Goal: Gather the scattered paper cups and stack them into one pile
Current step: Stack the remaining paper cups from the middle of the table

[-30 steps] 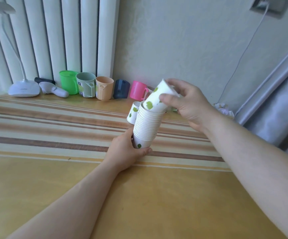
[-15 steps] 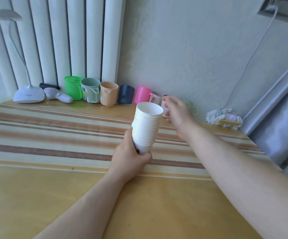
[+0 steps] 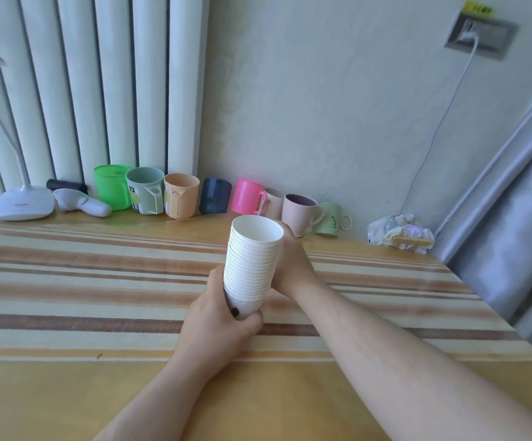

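Note:
A tall stack of white paper cups (image 3: pixel 253 259) tilts slightly left above the striped table (image 3: pixel 99 281), mouth up. My left hand (image 3: pixel 217 326) grips the bottom cup of the stack, fingers curled round its base. My right hand (image 3: pixel 291 268) is directly behind the stack on its right side. The stack hides its fingers, so whether they hold anything cannot be seen. No loose paper cup is visible on the table.
A row of coloured plastic mugs (image 3: pixel 180 198) lines the wall behind the stack. A white desk lamp (image 3: pixel 19 203) stands at the far left, a crumpled wrapper (image 3: pixel 398 232) at the back right. A grey curtain (image 3: pixel 513 233) hangs past the table's right edge.
One second ago my right hand set a cup on top of the stack. It then reached toward the mugs and has now drawn back behind the stack.

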The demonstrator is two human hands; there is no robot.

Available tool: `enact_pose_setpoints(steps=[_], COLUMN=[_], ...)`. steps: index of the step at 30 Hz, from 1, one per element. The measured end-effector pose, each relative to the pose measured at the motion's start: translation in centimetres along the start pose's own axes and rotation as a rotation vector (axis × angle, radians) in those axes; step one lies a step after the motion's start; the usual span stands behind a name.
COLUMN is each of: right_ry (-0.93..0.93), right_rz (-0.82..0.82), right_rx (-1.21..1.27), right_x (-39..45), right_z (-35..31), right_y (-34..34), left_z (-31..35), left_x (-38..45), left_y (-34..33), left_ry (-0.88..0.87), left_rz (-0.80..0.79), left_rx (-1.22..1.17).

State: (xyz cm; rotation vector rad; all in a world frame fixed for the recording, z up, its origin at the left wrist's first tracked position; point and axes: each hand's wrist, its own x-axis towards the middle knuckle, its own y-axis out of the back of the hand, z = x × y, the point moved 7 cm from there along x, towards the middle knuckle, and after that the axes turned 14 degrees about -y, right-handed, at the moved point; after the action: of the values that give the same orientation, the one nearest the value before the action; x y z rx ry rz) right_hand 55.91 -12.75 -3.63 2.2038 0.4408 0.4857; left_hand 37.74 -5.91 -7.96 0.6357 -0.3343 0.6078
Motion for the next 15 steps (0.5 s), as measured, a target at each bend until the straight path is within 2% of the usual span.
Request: enact_pose_setpoints(steps=[2,6,9,12,15], right_ry=[-0.034,-0.156,-0.108,-0.176,-0.185], right_rz=[0.052,0.003,-0.165,-0.429,-0.503], right_rx=[-0.087,-0.117,-0.044,-0.061,-0.029], right_x=[-2.4,-2.9,-1.9,-2.6,-3.1], right_z=[-1.2,-0.1,-0.5,-0.5,-0.4], right_y=[2.5,2.6,0.0,-2.3,-2.2], left_z=[0.1,0.4,0.3,-0.1,0.0], left_x=[-0.1,-0.1,-0.1,-0.1,-0.1], left_y=[0.1,0.2,0.2,0.2,0.1], left_ry=[-0.003,-0.012,0.003,0.030,0.016], left_rz=[-0.005,-0.015,-0.013,-0.010,-0.029], left_rx=[0.002,0.008,0.008,0.010,0.022])
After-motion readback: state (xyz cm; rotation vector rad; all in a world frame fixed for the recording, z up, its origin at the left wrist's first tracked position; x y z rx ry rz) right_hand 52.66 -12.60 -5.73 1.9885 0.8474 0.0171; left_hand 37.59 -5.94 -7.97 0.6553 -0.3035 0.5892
